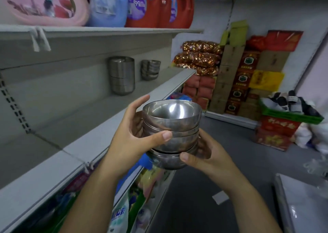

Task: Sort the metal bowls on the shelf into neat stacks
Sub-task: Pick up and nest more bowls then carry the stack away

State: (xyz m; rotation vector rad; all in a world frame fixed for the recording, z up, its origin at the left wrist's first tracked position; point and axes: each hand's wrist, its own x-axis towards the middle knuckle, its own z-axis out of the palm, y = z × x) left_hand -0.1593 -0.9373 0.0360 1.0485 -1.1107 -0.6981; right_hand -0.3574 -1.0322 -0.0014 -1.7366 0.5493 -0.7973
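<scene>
A stack of several shiny metal bowls (173, 126) hangs in mid-air just in front of the grey shelf (99, 126). My left hand (134, 135) wraps its left side, thumb across the front. My right hand (202, 154) cups the bottom bowls from the right, thumb on the lowest one. On the shelf, farther back, stands a tall stack of metal bowls (122, 75), and beyond it a shorter stack of metal bowls (150, 69). Both stacks sit apart from each other against the shelf's back panel.
The shelf above carries a pink basin (46, 3) and detergent jugs (150, 7). Packaged goods fill the shelf below (124, 206). Boxes and red packs (239, 76) pile against the far wall; a green-rimmed crate (287, 115) stands on the aisle floor at right.
</scene>
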